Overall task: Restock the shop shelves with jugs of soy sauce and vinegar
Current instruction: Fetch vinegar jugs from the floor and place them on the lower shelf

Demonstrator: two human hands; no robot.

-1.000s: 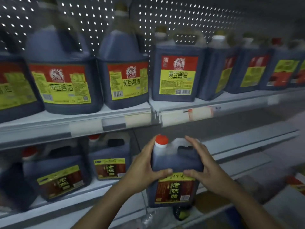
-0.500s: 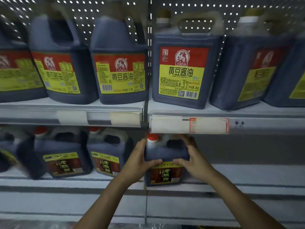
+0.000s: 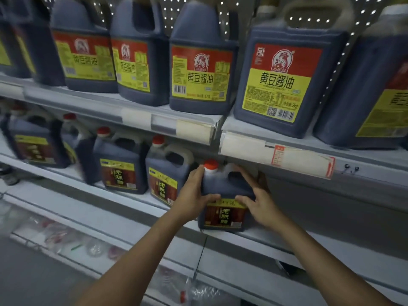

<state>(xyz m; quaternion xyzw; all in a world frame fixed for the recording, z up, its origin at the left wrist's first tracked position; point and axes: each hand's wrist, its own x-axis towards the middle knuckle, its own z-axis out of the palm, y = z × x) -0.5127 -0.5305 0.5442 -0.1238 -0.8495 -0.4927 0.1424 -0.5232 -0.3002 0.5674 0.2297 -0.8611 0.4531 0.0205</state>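
Note:
A dark vinegar jug [image 3: 224, 188] with a red cap and a brown-and-yellow label stands on the front of the lower shelf [image 3: 260, 238], just right of the shelf joint. My left hand [image 3: 194, 195] grips its left side, thumb across the front above the label. My right hand [image 3: 257, 198] holds its right side, fingers reaching back past the handle. Two matching vinegar jugs [image 3: 167, 173] [image 3: 120, 164] stand to its left. Large soy sauce jugs [image 3: 281, 78] with red-and-yellow labels fill the upper shelf [image 3: 154, 120].
More vinegar jugs [image 3: 35, 142] sit blurred at the far left of the lower shelf. The shelf stretch right of the held jug is bare white. Price strips [image 3: 276, 156] run along the upper shelf's edge. Clear plastic packets [image 3: 95, 248] lie on a lower tier.
Both hands carried the vinegar jug up and forward from in front of the shelves onto the lower shelf. The view has moved closer and tilted.

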